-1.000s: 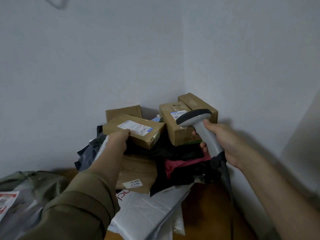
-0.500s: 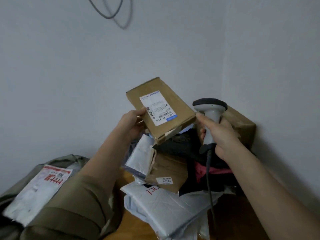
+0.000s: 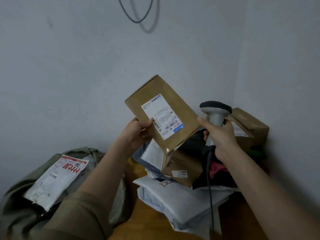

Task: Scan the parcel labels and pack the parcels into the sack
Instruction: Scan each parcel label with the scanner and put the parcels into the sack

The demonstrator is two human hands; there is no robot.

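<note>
My left hand (image 3: 136, 134) grips a flat brown cardboard parcel (image 3: 174, 101) by its lower left edge and holds it tilted in the air, its white label (image 3: 161, 116) facing me. My right hand (image 3: 220, 135) is closed around the handle of a grey barcode scanner (image 3: 215, 110), just right of the parcel, head upright, cord hanging down. An olive green sack (image 3: 34, 174) lies open at the lower left with a white plastic mailer (image 3: 57, 177) on top.
A pile of parcels fills the corner: a brown box (image 3: 249, 127) behind the scanner, a flat carton with a small sticker (image 3: 183, 168), white mailers (image 3: 180, 198), dark and pink bags (image 3: 218, 170). A wooden surface (image 3: 138, 219) shows below. Walls close in behind and right.
My left hand lifted the brown parcel off the pile and turned its label up toward me. My right hand brought the scanner upright beside it.
</note>
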